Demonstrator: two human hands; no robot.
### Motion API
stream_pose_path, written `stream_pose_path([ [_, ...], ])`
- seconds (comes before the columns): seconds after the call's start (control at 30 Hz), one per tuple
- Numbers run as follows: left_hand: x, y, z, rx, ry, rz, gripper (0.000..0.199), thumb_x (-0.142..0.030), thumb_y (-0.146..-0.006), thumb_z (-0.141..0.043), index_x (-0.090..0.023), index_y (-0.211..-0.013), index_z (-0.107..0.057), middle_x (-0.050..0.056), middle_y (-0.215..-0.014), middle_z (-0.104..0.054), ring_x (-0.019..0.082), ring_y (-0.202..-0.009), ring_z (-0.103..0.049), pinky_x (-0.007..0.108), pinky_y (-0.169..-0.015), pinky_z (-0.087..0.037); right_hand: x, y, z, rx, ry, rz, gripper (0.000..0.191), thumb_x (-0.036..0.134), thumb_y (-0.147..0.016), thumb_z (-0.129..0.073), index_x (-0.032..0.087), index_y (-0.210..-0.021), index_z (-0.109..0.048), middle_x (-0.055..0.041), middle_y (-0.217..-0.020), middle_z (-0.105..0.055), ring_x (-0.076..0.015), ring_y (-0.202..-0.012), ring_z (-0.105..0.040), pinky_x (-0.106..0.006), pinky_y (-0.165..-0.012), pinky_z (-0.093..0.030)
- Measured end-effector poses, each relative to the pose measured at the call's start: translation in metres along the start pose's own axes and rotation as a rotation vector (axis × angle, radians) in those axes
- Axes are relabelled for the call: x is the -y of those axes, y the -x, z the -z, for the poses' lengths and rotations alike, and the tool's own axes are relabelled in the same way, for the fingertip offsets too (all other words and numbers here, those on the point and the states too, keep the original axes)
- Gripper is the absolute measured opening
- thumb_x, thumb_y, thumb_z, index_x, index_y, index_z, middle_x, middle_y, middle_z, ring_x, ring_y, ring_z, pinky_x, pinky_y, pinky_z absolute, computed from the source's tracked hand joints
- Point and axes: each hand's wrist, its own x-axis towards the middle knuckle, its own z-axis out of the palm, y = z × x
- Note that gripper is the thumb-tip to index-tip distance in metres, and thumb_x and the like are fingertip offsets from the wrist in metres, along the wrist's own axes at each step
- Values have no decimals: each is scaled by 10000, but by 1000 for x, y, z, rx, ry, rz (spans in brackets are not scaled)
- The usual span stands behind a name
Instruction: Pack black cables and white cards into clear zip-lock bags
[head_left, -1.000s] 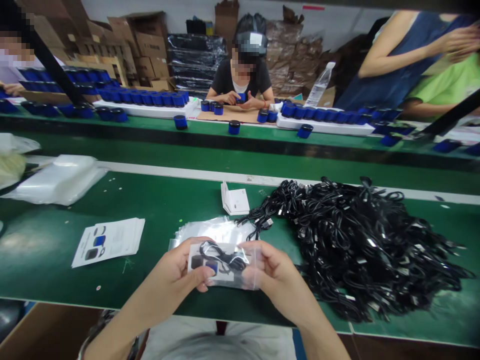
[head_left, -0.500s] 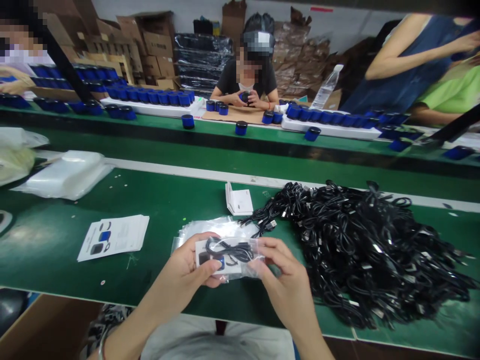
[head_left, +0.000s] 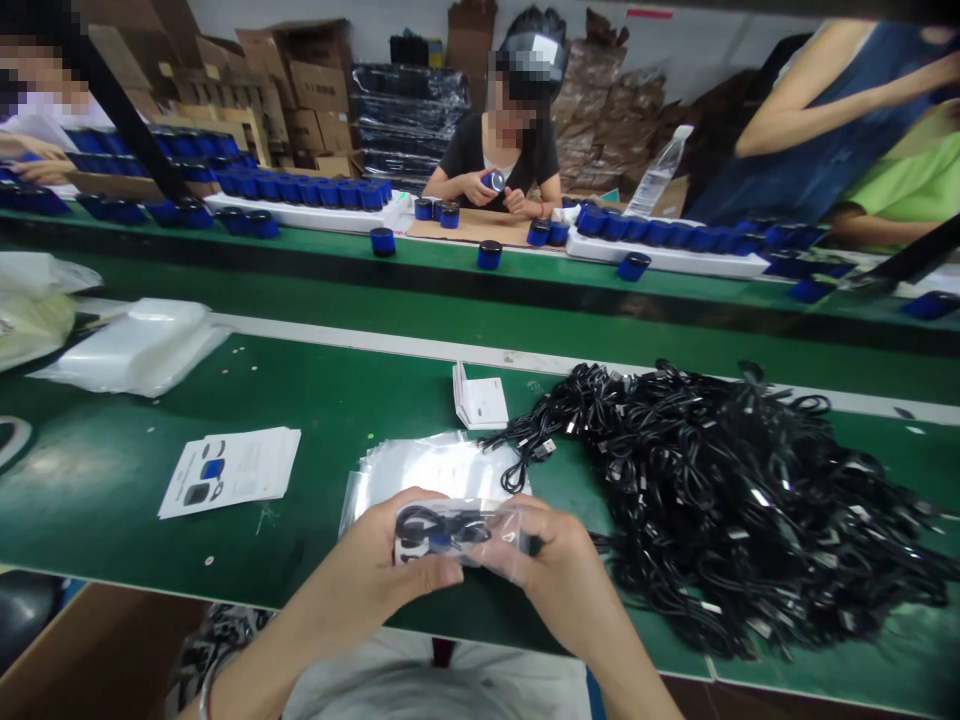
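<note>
Green tabletop point(head_left: 315, 560) spreads wide, black cable pile point(head_left: 720, 510) heaped on the right! Left hand point(head_left: 386, 565) and right hand point(head_left: 553, 550) pinch opposite ends of one clear bag point(head_left: 463, 512), held up between them over the tabletop's near side, printed card point(head_left: 409, 550) and coiled cable point(head_left: 412, 517) inside.

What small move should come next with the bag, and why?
Perhaps press the right end of the clear bag shut with the right hand, which pinches there; the left hand holds the other end, and the black cable shows inside. Whether it is sealed can't be seen.
</note>
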Motion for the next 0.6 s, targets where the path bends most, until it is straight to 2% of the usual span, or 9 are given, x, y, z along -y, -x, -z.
stream_pose_path([
  [0.07, 0, -2, -1, -80, 32, 21, 249, -384, -767, -689, -147, -828, -645, 12, -703, -696, 162, -681, -661, 238, -618, -535, -3, 1, -1, -45, -25, -38, 247, 316, -743, -704, 182, -553, -621, 5, -632, -582, -155, -627, -543, -254, -595, -425],
  [0.1, -1, -3, -2, -132, 78, 42, 264, -404, -774, -677, -144, -813, -647, 19, -717, -705, 168, -689, -668, 249, -628, -548, -4, 1, 0, -61, -84, -53, 268, 361, -780, -664, 179, -588, -626, -3, -638, -588, -157, -628, -546, -256, -594, -432],
  [0.17, 0, -5, -5, -225, 189, 71, 293, -420, -768, -681, -153, -886, -649, 31, -815, -726, 189, -771, -680, 273, -661, -568, -7, 3, 2, -98, -288, -57, 282, 451, -848, -567, 186, -815, -661, -31, -732, -633, -169, -671, -581, -272, -624, -464],
  [0.23, 1, -6, -8, -267, 273, 57, 331, -428, -772, -677, -165, -969, -638, 38, -906, -727, 206, -851, -675, 298, -704, -571, -8, 4, 3, -127, -471, -41, 395, 487, -827, -591, 222, -1119, -577, -54, -871, -656, -182, -737, -612, -295, -667, -493],
  [0.27, 1, -7, -9, -262, 300, 44, 340, -431, -776, -673, -164, -983, -632, 42, -928, -725, 210, -868, -672, 307, -723, -568, -7, 5, 3, -120, -504, -39, 460, 471, -799, -635, 236, -1182, -534, -57, -907, -654, -184, -757, -617, -302, -685, -498],
  [0.3, 2, -7, -10, -243, 312, 31, 339, -427, -781, -669, -158, -984, -627, 46, -934, -722, 210, -870, -670, 309, -743, -560, -5, 5, 2, -105, -489, -45, 445, 435, -781, -667, 238, -1161, -547, -53, -903, -652, -182, -758, -614, -299, -689, -496],
  [0.4, 5, -7, -10, -206, 250, -8, 343, -411, -772, -683, -159, -989, -595, 33, -862, -713, 180, -784, -671, 263, -706, -538, 3, 4, 1, -110, -265, -31, 141, 335, -841, -603, 202, -846, -651, -29, -777, -634, -162, -715, -583, -268, -666, -460],
  [0.5, 3, -4, -3, -256, 81, -98, 423, -413, -755, -695, -191, -1082, -544, 50, -966, -691, 189, -832, -666, 248, -698, -529, 12, 3, 4, -85, -7, 68, 209, 283, -888, -526, 191, -736, -637, -9, -702, -594, -152, -674, -550, -255, -628, -411],
  [0.6, -5, 0, 8, -265, -154, -198, 468, -404, -768, -676, -212, -1165, -522, 88, -1140, -644, 243, -1047, -608, 307, -855, -497, 19, 5, 10, 25, 136, 116, 250, 265, -907, -493, 188, -706, -619, -3, -678, -575, -148, -656, -545, -254, -609, -394],
])
